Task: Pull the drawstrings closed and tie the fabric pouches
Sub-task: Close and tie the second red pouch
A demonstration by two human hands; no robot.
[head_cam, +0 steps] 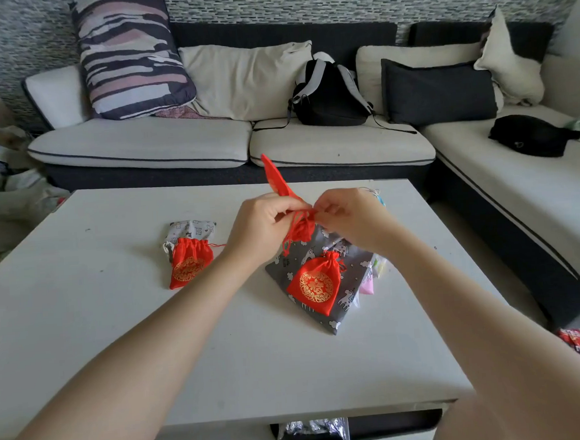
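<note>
Both hands are raised above the tabletop. The left hand and right hand pinch the cords of a red pouch, mid-tie. Two red pouches lie cinched; the grey pouch beneath one likely remains.

shiny red satin pouch up between the left hand and right hand, thin red cord dangling. below the right hand, a glossy red satin pouch with metallic gold print on a matt grey printed cotton bag. under both hands, a smooth, matt white table.
</note>
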